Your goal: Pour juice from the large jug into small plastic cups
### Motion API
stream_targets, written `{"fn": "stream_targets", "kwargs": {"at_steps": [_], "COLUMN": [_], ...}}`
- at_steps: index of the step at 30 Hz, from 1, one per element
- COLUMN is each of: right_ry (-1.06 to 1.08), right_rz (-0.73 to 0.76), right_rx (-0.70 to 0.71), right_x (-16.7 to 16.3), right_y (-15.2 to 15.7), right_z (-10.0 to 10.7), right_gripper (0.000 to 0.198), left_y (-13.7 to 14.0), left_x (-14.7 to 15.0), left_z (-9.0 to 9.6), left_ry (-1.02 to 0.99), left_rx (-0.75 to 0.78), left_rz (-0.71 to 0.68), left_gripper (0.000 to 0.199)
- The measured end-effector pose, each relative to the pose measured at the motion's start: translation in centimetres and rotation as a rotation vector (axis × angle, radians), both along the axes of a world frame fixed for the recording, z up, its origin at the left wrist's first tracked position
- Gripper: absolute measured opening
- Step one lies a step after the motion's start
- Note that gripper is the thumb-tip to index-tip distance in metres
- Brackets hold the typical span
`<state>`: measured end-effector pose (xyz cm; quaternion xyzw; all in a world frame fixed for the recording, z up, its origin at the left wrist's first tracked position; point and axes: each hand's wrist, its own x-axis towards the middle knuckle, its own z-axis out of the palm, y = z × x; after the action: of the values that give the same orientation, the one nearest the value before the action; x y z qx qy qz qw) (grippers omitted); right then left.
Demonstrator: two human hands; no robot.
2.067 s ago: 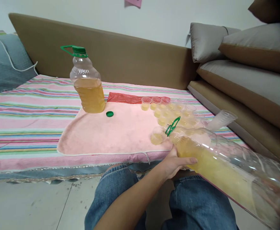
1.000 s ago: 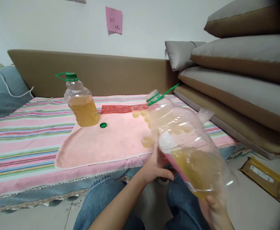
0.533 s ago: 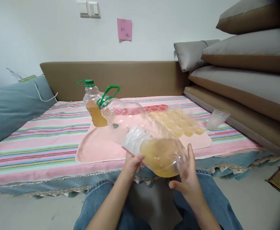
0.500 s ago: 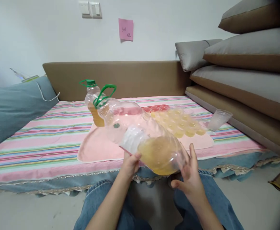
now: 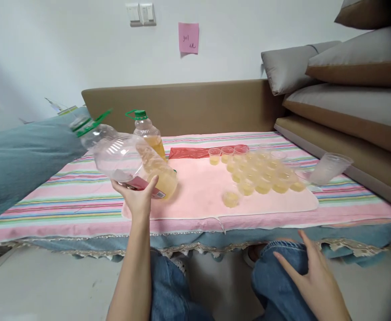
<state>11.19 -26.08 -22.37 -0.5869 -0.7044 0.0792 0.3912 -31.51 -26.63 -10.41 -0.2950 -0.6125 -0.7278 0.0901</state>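
My left hand [image 5: 135,194] grips a large clear plastic bottle [image 5: 115,154] from below, around its label. The bottle is tilted with its open neck and green carrying ring up to the left, and pale yellow liquid lies in its base. My right hand [image 5: 315,278] is off the bottle, above my right knee, with its fingers apart and nothing in it. On the pink mat [image 5: 195,196], clear plastic cups [image 5: 262,174] of yellow liquid stand grouped at the right. One filled cup [image 5: 231,199] sits apart, nearer to me.
A second bottle [image 5: 155,140], green-capped and partly full, stands behind the held one. Near the back lies a red plastic wrapper [image 5: 191,153]. A stack of empty cups [image 5: 331,168] leans at the right, beside piled cushions [image 5: 345,104]. A blue cushion [image 5: 31,156] fills the left.
The bottle has moved left in my left hand, uncovering the near cup and the mat. My right hand has come away from the bottle's base and drawn back to the lower right.
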Motion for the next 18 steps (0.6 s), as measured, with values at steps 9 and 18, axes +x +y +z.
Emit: {"fn": "stream_targets", "kwargs": {"at_steps": [9,18], "right_ry": [-0.218,-0.181], "right_rz": [0.014,0.069], "right_rx": [0.122,0.11], "right_x": [0.0,0.6], "right_y": [-0.5,0.0], "right_z": [0.1,-0.5], "right_gripper": [0.085,0.077], "left_y": [1.5,2.2], "left_x": [-2.6,-1.5], "left_z": [-1.0,-1.7], "left_ry": [0.06,0.15], "left_rx": [-0.276,-0.431], "left_rz": [0.395,0.371], "left_gripper": [0.122,0.133]}}
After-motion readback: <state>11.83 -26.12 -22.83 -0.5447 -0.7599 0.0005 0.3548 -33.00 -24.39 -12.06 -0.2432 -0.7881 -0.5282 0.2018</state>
